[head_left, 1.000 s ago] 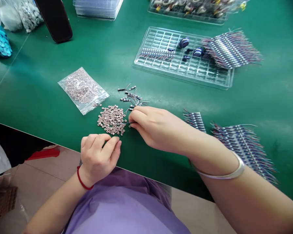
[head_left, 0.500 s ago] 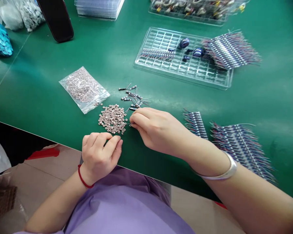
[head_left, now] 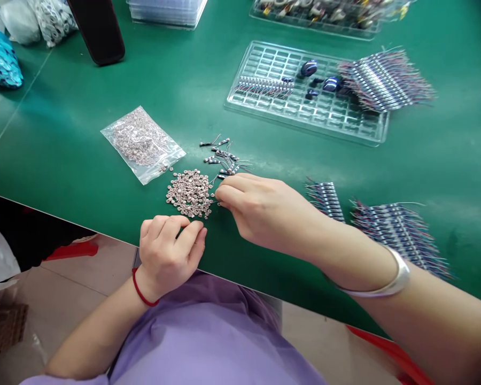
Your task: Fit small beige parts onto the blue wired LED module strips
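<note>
Pinches a thin wire (head_left: 217,202) between thumb and forefinger of the right hand (head_left: 260,211), with a closed grip and with most of the wire hidden by the fingertips, just beside the right edge of a pile of small beads (head_left: 189,193) on the green table (head_left: 64,139). Curls the left hand (head_left: 170,248) at the near side of the pile, with thumb against forefinger; cannot tell whether around anything.

Has a scatter of small wired parts (head_left: 224,153) just beyond the right fingertips and a plastic bag (head_left: 142,141) of similar beads to the far left of the pile. Has wired strips (head_left: 398,232) by the right forearm and a clear tray (head_left: 304,120) at far right, partly under a bundle of strips (head_left: 380,83).
</note>
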`<state>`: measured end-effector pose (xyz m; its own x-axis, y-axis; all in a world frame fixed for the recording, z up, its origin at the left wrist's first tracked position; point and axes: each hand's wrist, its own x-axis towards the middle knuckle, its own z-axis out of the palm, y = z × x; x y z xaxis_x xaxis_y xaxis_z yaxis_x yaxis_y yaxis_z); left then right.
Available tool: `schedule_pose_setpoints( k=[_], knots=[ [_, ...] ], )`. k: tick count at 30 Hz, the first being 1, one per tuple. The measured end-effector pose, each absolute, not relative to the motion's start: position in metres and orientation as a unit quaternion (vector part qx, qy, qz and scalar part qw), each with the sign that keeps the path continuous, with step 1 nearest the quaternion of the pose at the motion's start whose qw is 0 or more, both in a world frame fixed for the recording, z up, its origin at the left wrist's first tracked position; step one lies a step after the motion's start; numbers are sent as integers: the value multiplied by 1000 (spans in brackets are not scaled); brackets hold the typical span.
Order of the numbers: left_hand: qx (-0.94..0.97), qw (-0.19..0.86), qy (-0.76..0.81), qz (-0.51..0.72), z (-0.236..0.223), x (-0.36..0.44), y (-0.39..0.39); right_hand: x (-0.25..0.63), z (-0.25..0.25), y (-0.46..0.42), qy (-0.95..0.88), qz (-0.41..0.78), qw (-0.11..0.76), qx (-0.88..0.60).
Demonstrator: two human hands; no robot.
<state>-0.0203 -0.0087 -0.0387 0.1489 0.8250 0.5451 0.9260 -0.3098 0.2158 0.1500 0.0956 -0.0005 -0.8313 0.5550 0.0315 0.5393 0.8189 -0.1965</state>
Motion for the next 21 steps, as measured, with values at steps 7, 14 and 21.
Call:
schedule_pose_setpoints(
  k=[7, 14, 21],
  knots=[
    [-749, 77, -584, -304, -41, -21, -9, 151, -7, 93, -933, 134, 76, -325],
    [-688, -114, -606, -384, -19, -24, -11, 161, 18, 75, -736, 483, 196, -431],
    [-625, -344, -548, -436, -2, -8, -22, 169, 18, 39, -440, 763, 245, -405]
  ],
)
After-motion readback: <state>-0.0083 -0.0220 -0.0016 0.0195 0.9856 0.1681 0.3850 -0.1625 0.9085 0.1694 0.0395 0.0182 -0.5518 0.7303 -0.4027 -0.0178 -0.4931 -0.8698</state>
